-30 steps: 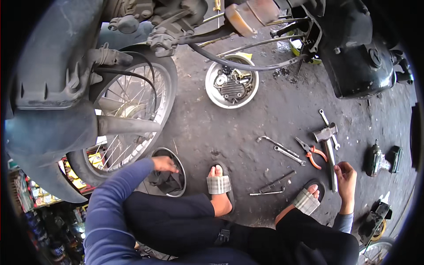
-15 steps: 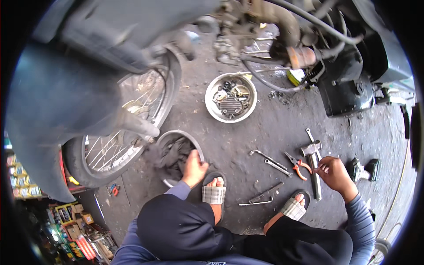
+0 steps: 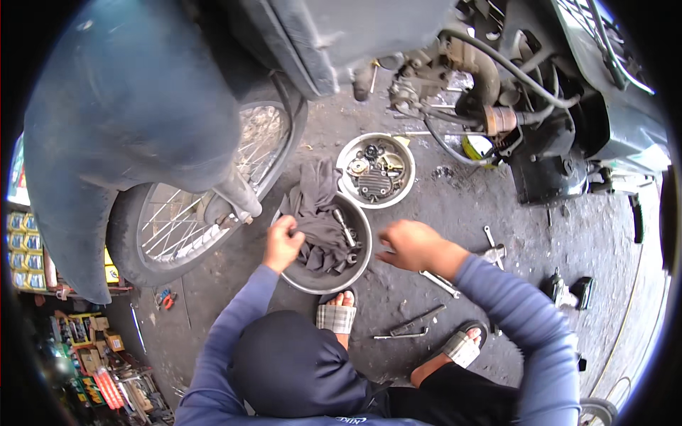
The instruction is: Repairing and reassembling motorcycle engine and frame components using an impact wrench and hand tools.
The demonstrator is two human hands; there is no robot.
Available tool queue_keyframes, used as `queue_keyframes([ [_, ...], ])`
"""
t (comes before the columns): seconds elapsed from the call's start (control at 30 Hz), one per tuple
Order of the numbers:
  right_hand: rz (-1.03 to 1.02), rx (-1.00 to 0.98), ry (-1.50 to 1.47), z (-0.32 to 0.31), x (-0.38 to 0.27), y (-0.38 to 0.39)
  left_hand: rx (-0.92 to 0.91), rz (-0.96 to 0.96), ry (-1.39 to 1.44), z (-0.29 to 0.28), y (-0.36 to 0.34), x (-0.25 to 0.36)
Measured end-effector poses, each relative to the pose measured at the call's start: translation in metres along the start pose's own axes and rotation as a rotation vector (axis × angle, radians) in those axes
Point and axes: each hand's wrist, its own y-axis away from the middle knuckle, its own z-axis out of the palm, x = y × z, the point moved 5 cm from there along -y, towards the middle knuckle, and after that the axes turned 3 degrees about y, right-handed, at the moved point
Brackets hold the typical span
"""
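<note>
A round metal basin (image 3: pixel 369 245) stands on the floor in front of me, with a dark grey rag (image 3: pixel 316 188) bunched inside and spilling over its far rim. On the rag lie a silver tool with a long shaft (image 3: pixel 345 228) and an open-ended wrench (image 3: pixel 350 258). My left hand (image 3: pixel 283 245) is at the basin's left side, its curled fingers closed on the rag's edge. Just outside the right rim hovers my right hand (image 3: pixel 412 245), fingers bent and apart, with nothing visible in it.
A second basin (image 3: pixel 412 181) holding greasy engine parts stands behind. A spoked wheel (image 3: pixel 163 231) is at left, an engine (image 3: pixel 547 156) at far right. A combination wrench (image 3: pixel 442 284), a partly hidden hammer (image 3: pixel 494 252) and a power tool (image 3: pixel 568 290) lie at right.
The basin with the rag has shifted right, next to the other basin. My left hand has gone from its right rim to its left side. My right hand has left the hammer and come toward the basin.
</note>
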Motion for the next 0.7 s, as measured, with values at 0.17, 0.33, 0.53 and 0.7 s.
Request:
queue_keyframes([
  [0.17,0.112,0.236,-0.338,0.051,-0.054,-0.051,0.203,0.25,0.747,-0.081,0.072,0.023],
  [0.33,-0.312,0.326,-1.08,0.082,-0.146,-0.081,0.387,0.095,0.797,-0.098,0.085,0.056],
  [0.53,-0.248,-0.17,-0.413,0.054,-0.137,-0.027,0.186,-0.395,0.256,-0.159,0.122,-0.023],
  [0.7,0.063,-0.534,0.226,-0.024,0.018,0.104,-0.239,-0.1,-0.878,-0.141,0.111,-0.033],
])
